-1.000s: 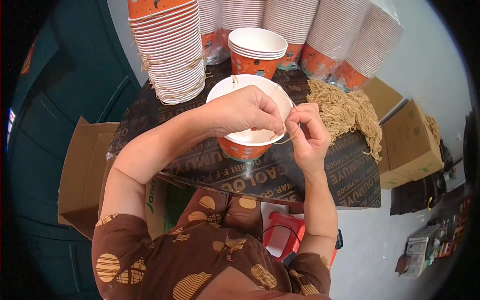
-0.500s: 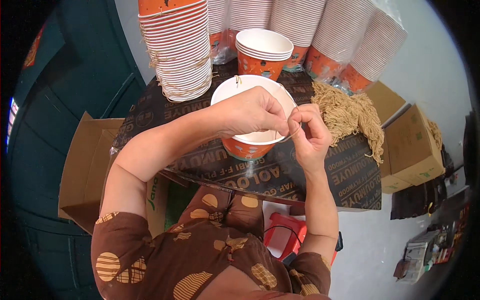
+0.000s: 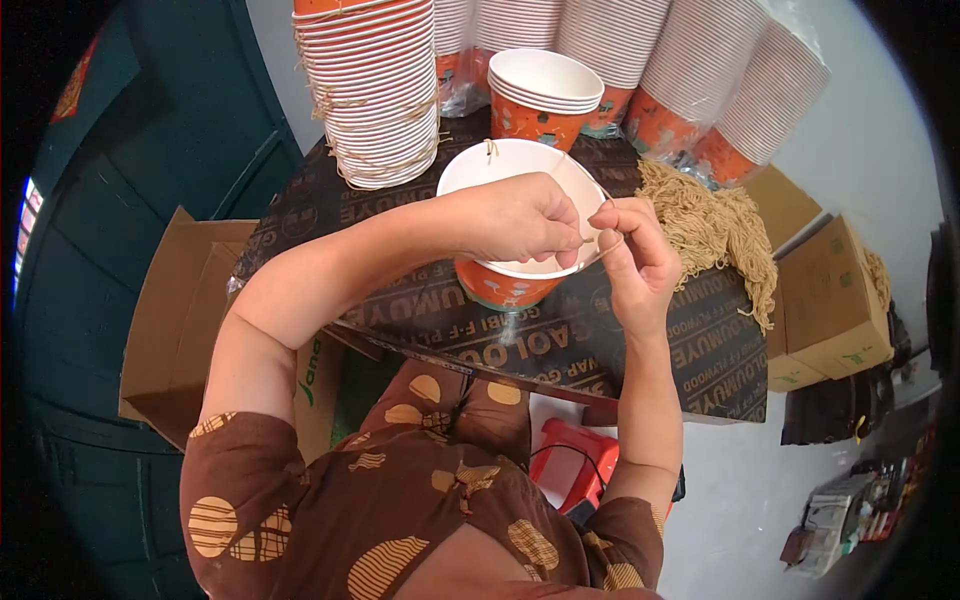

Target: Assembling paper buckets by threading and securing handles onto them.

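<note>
A paper bucket (image 3: 508, 285), orange outside and white inside, stands upright on the dark printed table (image 3: 540, 345). My left hand (image 3: 525, 220) reaches across its mouth, with thumb and fingertips pinched at the right side of the rim. A thin tan cord (image 3: 606, 248) runs there, and my right hand (image 3: 640, 255) pinches it between thumb and index finger just outside the rim. The left fingertips also close on the cord, partly hidden by the hand itself. A small cord knot (image 3: 491, 149) hangs at the far-left rim.
Behind stands a short nest of buckets (image 3: 540, 120). A tall stack with cords (image 3: 380, 130) rises at the back left, and several wrapped stacks (image 3: 690, 85) line the back. A pile of tan cords (image 3: 705, 225) lies right. Cardboard boxes (image 3: 830, 300) flank the table.
My hands have moved slightly apart at the rim, the right one shifting outward with the cord. The whole scene has shifted a little to the right and up in view.
</note>
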Motion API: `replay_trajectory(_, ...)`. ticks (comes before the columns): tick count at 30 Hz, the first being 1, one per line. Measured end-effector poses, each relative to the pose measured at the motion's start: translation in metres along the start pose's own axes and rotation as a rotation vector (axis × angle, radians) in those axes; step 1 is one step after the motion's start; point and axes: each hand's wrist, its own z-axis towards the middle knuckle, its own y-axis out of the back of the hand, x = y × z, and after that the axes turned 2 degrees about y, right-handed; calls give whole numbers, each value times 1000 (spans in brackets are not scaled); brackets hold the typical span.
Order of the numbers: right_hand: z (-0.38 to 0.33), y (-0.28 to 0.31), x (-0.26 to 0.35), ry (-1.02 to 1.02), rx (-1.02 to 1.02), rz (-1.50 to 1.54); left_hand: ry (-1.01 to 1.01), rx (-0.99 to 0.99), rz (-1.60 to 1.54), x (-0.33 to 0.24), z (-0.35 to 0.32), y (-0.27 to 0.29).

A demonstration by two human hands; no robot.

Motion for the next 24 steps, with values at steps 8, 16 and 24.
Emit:
replay_trajectory(8, 2, -1, -2, -17, 2, -37, -169, 8, 308, 1, 1, -7)
replay_trajectory(16, 5, -4, 4, -171, -12, 55, -234, 2, 452, -2, 0, -14)
replay_trajectory(24, 13, -1, 5, -163, 25, 139, -317, -32, 266, 10, 8, -14)
